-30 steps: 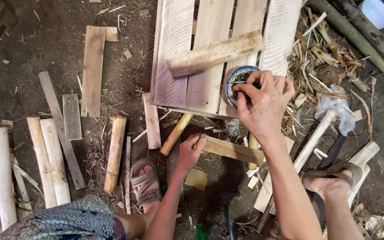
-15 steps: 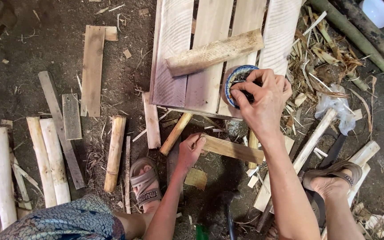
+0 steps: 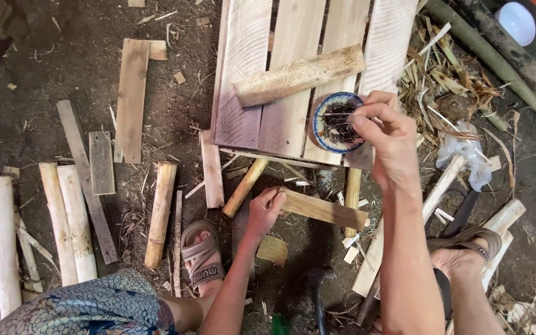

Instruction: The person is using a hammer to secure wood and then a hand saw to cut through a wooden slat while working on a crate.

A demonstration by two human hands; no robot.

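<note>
My right hand (image 3: 387,139) hovers over the small blue-rimmed bowl (image 3: 336,122) of dark nails, fingertips pinched on a nail at the bowl's 3 o'clock edge. The bowl rests on the slatted wooden panel (image 3: 262,80), just below a loose wood block (image 3: 299,75) at its 11 o'clock. My left hand (image 3: 267,209) grips the near end of a short wooden slat (image 3: 322,209), at 7 o'clock from the bowl.
</note>
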